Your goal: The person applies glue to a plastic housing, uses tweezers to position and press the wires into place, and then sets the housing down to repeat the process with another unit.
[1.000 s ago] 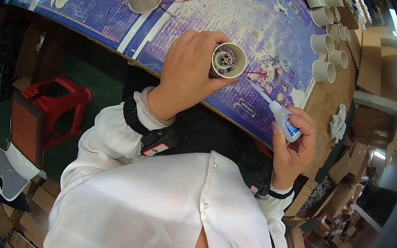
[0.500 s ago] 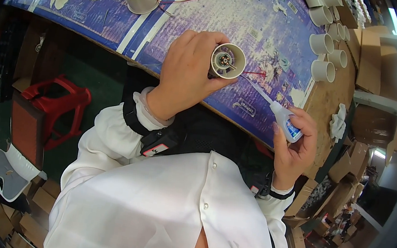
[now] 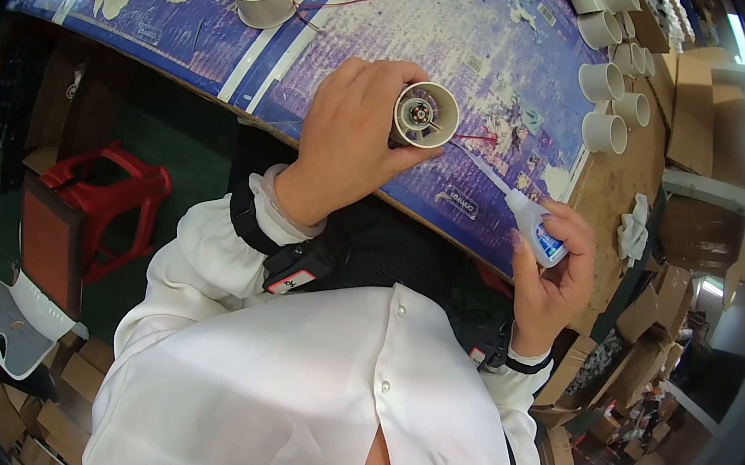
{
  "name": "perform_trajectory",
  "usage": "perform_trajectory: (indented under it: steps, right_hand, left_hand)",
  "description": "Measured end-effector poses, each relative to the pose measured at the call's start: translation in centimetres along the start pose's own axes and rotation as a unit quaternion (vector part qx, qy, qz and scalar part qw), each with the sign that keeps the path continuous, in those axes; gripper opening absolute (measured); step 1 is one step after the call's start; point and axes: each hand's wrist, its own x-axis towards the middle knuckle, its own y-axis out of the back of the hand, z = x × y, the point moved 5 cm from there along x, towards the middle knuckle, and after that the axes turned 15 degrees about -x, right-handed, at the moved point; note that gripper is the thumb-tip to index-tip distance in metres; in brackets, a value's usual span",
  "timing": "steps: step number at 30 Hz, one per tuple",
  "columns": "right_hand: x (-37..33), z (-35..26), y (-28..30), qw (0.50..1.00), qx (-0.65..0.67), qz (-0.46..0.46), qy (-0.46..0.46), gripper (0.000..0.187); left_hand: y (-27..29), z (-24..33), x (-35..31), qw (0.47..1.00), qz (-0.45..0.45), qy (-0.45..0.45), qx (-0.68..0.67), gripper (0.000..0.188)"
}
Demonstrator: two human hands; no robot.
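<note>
My left hand (image 3: 348,132) is wrapped round a cream cylindrical housing (image 3: 445,102), its open end facing up. Inside sits a small motor (image 3: 419,115) with a ring of copper windings, and thin red wires (image 3: 475,137) stick out beyond the right side. In my right hand (image 3: 560,260) is a small white squeeze bottle (image 3: 535,232) with a blue label, which looks like a glue bottle. Its long thin nozzle (image 3: 490,172) points up and left, the tip close to the housing's lower right side. Whether the tip touches the housing I cannot tell.
Two similar housings (image 3: 260,14) with motors and trailing wires stand at the back left of the worn blue table (image 3: 319,59). Several cream cylinders (image 3: 605,134) line the right edge, near a crumpled white cloth (image 3: 633,229). A red stool (image 3: 130,203) stands on the floor at left.
Almost nothing differs. The view has shifted very slightly, while both hands keep the same grip and the bottle's nozzle stays by the housing.
</note>
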Motion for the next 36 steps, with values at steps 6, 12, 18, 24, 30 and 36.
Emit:
perform_trajectory:
  steps: [6, 12, 18, 24, 30, 36]
  right_hand:
    - [0.1, 0.5, 0.1, 1.000, 0.001, 0.017, -0.002, 0.033]
    - [-0.8, 3.6, 0.8, 0.986, 0.124, 0.072, -0.090, 0.032]
    - [-2.4, 7.8, -0.9, 0.866, 0.446, 0.090, -0.208, 0.033]
    - [-2.2, 9.0, -3.9, 0.628, 0.723, 0.010, -0.288, 0.052]
    - [-2.0, 8.4, -5.3, 0.570, 0.782, -0.052, -0.248, 0.056]
    - [-1.8, 7.9, -5.4, 0.566, 0.783, -0.049, -0.252, 0.052]
  left_hand:
    - [0.0, 0.0, 0.0, 1.000, 0.002, -0.001, 0.005, 0.062]
    - [0.0, 0.0, 0.0, 1.000, -0.003, 0.002, 0.006, 0.062]
    - [0.0, 0.2, 0.0, 1.000, -0.012, 0.004, 0.010, 0.063]
    - [-0.1, 0.2, -0.2, 1.000, -0.009, -0.019, 0.002, 0.065]
    - [0.1, 0.5, -0.1, 0.999, -0.006, -0.030, 0.015, 0.066]
    - [-0.2, 0.4, 0.0, 1.000, -0.017, -0.008, 0.025, 0.067]
